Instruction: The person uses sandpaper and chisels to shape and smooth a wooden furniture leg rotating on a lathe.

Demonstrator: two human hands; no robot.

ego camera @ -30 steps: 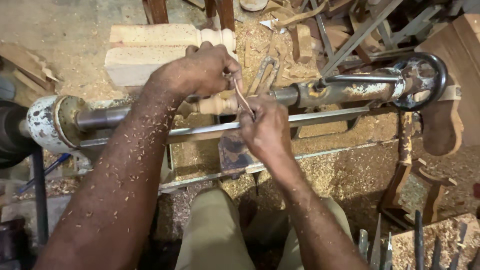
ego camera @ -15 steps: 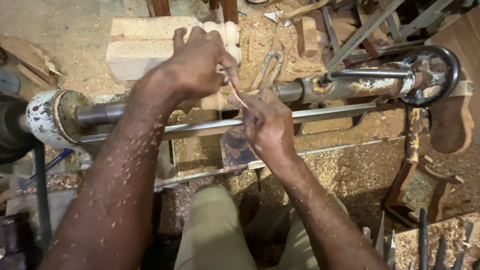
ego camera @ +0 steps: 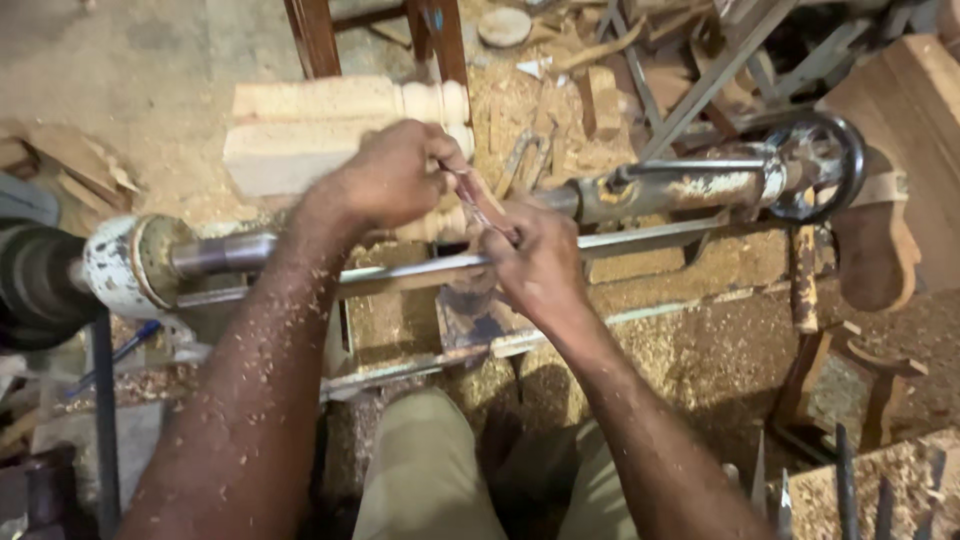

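My left hand (ego camera: 388, 180) is closed over the top of a pale turned wooden piece (ego camera: 440, 224) mounted on a wood lathe, and pinches one end of a thin metal caliper (ego camera: 478, 208). My right hand (ego camera: 540, 262) grips the caliper's other end just in front of the piece, resting by the long steel tool rest bar (ego camera: 400, 275). The workpiece is mostly hidden under my hands. Both forearms are dusted with wood shavings.
The lathe's white headstock (ego camera: 115, 265) is at the left, the tailstock with its dark handwheel (ego camera: 815, 165) at the right. Two turned pale posts (ego camera: 330, 125) lie behind the lathe. Sawdust and offcuts cover the floor. Several chisels (ego camera: 850, 490) stand at lower right.
My hands stay together on the caliper at the workpiece. The view has shifted slightly, with my left hand curling further over the piece.
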